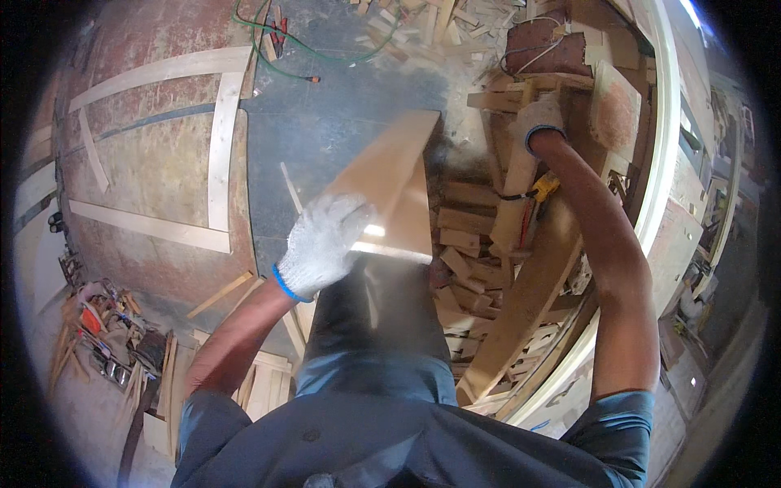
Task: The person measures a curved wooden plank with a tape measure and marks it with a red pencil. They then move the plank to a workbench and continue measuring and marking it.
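A white knit glove with a blue cuff covers my left hand (325,240). It is closed over the left edge of a light brown wooden board (399,183), which lies tilted in front of my legs. My right hand (539,122), gloved the same way, reaches far to the right. It is at the top end of a long piece of timber (521,183), beside a rough wooden block (616,110). Its fingers blend into the pale wood, so their grip is not visible. Dusty haze hangs around the board and near the right hand.
A yellow tool (545,187) with a black cord lies on the timber at right. Stacked offcuts (464,240) fill the space below. A green hose (325,55) crosses the dark floor. Pale wood strips (218,154) lie on a large panel at left, and clutter (110,333) sits lower left.
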A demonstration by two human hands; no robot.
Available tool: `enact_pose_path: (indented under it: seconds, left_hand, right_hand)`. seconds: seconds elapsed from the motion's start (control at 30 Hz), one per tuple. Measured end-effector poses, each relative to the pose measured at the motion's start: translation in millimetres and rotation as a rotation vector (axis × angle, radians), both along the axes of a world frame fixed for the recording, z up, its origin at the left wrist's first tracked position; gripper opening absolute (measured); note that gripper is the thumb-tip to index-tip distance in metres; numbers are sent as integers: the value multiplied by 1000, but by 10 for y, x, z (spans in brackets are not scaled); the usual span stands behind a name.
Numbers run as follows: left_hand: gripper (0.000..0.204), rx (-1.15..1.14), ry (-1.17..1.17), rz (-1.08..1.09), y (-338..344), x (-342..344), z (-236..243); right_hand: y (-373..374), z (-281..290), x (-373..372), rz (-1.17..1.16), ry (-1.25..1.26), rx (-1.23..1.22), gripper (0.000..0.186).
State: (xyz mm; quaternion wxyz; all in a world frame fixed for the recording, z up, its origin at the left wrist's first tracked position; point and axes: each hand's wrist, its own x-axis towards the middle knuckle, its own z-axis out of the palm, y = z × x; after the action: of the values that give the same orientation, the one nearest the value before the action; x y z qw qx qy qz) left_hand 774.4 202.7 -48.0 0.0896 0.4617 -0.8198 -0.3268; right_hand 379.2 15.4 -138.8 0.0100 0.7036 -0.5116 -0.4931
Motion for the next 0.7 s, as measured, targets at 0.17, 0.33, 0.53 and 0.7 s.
enact_pose_path:
  seconds: [0.17,0.33,0.53,0.7]
  left_hand:
    - [61,43,26,-6,-1,-25,-19]
    - [58,22,8,-23,16,-90,5]
    - [54,33,88,120,294,-208,-86]
    - [49,-137,10,57,655,-623,-107]
  right_hand:
    - [-47,-34,-35,15,12,-9,47]
    - [-1,-80,-53,5,-115,-90,50]
    - [980,-268,795,-801,-819,28,67]
    - [1914,-859,1103,-1839,-1259,340,72]
